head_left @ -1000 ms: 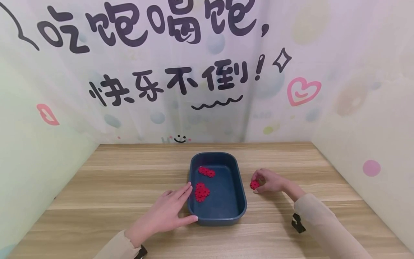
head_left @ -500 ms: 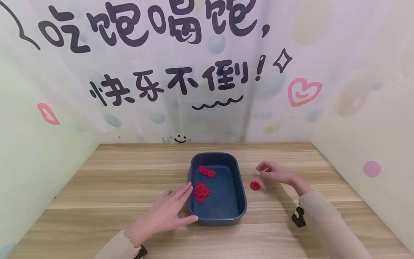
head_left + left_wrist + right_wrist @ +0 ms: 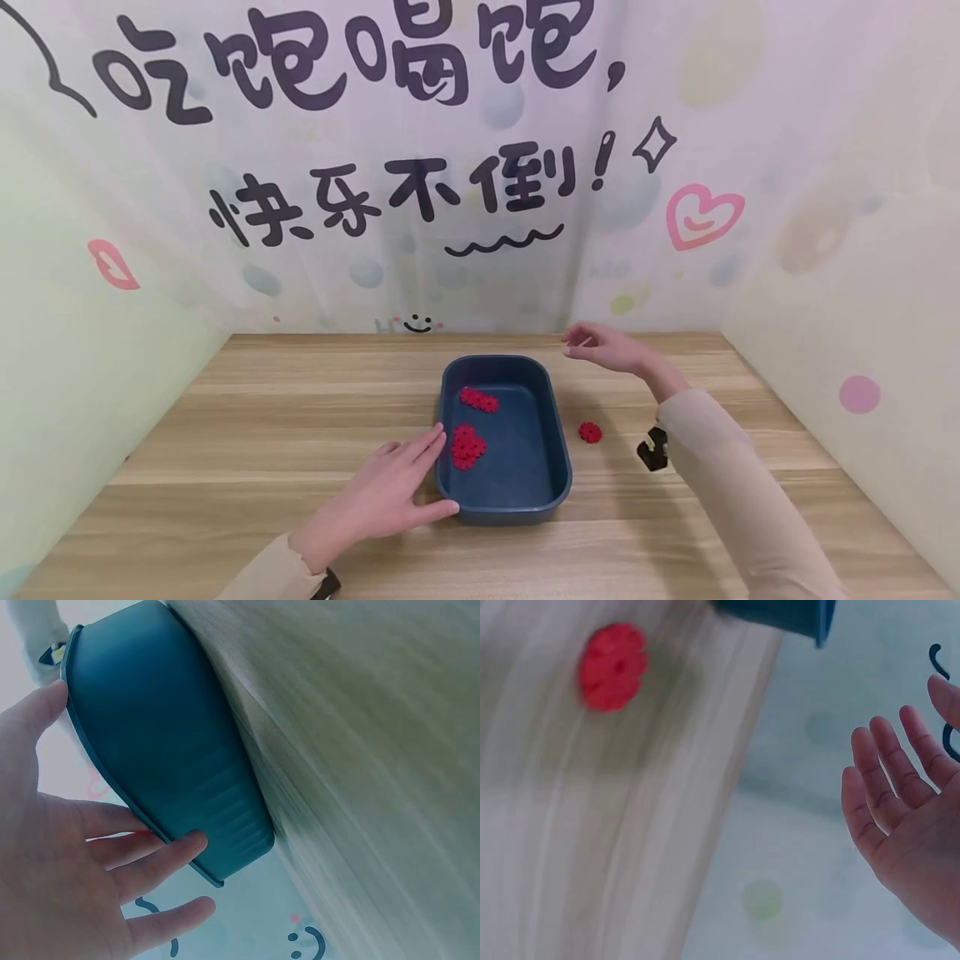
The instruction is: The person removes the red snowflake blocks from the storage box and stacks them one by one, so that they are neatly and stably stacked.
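Observation:
A dark blue rectangular tub [image 3: 558, 446] stands in the middle of the table. My left hand [image 3: 378, 492] touches its left side and near corner, fingers fairly straight; the left wrist view shows the hand [image 3: 82, 847] at the tub's rim [image 3: 124, 791]. Inside, toward the left, lie a short row of red notched discs [image 3: 478, 400] and a cluster of red notched discs [image 3: 468, 447]. One more red notched disc [image 3: 590, 432] lies flat on the table right of the tub. My right hand [image 3: 607, 348] hovers beyond the tub's far right corner, loosely bent, holding nothing.
The wood-grain table [image 3: 315, 400] runs back to a printed curtain [image 3: 315, 275] with large dark characters. Pale walls rise along the table's left and right edges. Dark wrist straps show near both cuffs.
My right hand let go of the red disc on the table, then rose and moved away toward the back. The left hand, the tub and the discs inside stayed in place.

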Available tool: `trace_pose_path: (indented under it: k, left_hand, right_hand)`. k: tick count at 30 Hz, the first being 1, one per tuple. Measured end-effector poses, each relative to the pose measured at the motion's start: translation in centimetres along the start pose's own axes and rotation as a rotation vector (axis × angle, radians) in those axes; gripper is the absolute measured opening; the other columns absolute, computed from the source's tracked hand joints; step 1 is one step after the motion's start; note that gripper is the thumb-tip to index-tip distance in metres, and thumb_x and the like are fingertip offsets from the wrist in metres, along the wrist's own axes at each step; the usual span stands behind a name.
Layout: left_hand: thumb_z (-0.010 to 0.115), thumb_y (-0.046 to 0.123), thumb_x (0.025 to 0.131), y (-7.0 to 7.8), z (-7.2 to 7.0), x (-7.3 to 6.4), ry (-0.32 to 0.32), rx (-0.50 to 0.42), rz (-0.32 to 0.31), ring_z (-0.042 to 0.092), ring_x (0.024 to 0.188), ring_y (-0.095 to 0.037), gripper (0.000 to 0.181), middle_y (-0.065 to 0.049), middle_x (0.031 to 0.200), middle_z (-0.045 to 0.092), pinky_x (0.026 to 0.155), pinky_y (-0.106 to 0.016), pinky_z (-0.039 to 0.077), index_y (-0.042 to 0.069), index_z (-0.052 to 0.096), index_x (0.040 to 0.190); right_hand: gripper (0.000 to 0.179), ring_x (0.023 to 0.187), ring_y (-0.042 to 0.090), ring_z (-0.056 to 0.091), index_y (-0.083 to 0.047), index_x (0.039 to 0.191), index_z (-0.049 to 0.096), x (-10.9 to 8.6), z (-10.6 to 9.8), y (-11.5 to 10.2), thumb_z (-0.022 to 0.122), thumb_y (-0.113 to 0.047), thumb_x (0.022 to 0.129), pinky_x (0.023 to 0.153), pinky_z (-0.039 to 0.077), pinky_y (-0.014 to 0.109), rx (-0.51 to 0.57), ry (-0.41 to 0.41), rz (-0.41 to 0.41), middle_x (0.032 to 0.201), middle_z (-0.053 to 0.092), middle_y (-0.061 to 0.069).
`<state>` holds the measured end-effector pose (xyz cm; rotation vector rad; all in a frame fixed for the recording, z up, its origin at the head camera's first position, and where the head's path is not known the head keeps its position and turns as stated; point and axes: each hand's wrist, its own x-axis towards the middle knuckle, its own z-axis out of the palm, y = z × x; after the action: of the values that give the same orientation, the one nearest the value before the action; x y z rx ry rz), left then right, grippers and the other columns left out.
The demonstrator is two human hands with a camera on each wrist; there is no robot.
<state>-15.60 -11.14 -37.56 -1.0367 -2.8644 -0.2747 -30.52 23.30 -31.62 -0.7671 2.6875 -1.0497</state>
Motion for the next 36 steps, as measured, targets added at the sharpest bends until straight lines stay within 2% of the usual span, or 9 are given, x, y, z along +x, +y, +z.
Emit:
trace_pose_path:
  k: [6, 10, 18, 26, 31, 36]
  left_hand:
    - [0.035, 0.068, 0.079, -0.1, 0.1, 0.0, 0.011, 0.004, 0.008, 0.041, 0.116, -0.022, 0.086, -0.011, 0.139, 0.031, 0.089, -0.045, 0.034, -0.001, 0.038, 0.132]
    - [0.036, 0.068, 0.079, 0.0, 0.0, 0.0, 0.015, 0.002, 0.008, 0.042, 0.116, -0.022, 0.086, -0.011, 0.138, 0.032, 0.089, -0.046, 0.035, 0.000, 0.038, 0.132]
    - [0.035, 0.068, 0.079, -0.1, 0.0, 0.0, 0.004, -0.005, 0.004, 0.041, 0.117, -0.022, 0.086, -0.011, 0.139, 0.031, 0.090, -0.046, 0.034, 0.001, 0.038, 0.133]
    - [0.035, 0.068, 0.079, -0.1, 0.1, 0.0, -0.001, -0.006, 0.004, 0.042, 0.116, -0.023, 0.086, -0.011, 0.139, 0.031, 0.089, -0.047, 0.034, 0.001, 0.037, 0.133]
    - [0.035, 0.068, 0.079, -0.1, 0.1, 0.0, 0.008, -0.005, 0.005, 0.042, 0.115, -0.023, 0.087, -0.011, 0.138, 0.032, 0.089, -0.047, 0.034, 0.001, 0.037, 0.133]
    - [0.034, 0.069, 0.079, -0.2, 0.2, 0.1, 0.008, -0.006, 0.006, 0.042, 0.116, -0.023, 0.087, -0.012, 0.138, 0.032, 0.089, -0.047, 0.034, 0.001, 0.037, 0.133]
  right_hand:
    - [0.032, 0.092, 0.026, 0.052, -0.002, 0.112, 0.051, 2.5, 0.3, -3.0, 0.056, -0.022, 0.087, 0.078, 0.043, 0.039, -0.008, -0.030, 0.018, 0.101, 0.054, 0.011]
    - [0.033, 0.087, 0.023, 0.053, -0.005, 0.112, 0.052, 3.9, 1.0, -4.9, 0.057, -0.025, 0.086, 0.072, 0.045, 0.035, -0.022, -0.049, 0.023, 0.099, 0.055, 0.008]
    - [0.031, 0.086, 0.028, 0.054, -0.003, 0.110, 0.053, 5.9, 4.2, -7.2, 0.059, -0.021, 0.085, 0.070, 0.047, 0.041, 0.030, -0.097, 0.000, 0.096, 0.057, 0.009]
    - [0.033, 0.084, 0.028, 0.053, -0.003, 0.109, 0.054, 6.7, 7.7, -6.7, 0.063, -0.019, 0.081, 0.071, 0.046, 0.040, 0.117, -0.147, 0.088, 0.088, 0.057, 0.008]
    - [0.029, 0.078, 0.024, 0.053, -0.007, 0.105, 0.056, 6.8, 9.1, -5.3, 0.066, -0.017, 0.079, 0.069, 0.046, 0.035, 0.124, -0.131, 0.136, 0.083, 0.056, 0.006]
    - [0.031, 0.074, 0.017, 0.052, -0.002, 0.104, 0.057, 6.6, 9.8, -4.2, 0.067, -0.013, 0.078, 0.065, 0.047, 0.032, 0.133, -0.111, 0.152, 0.084, 0.056, 0.006]
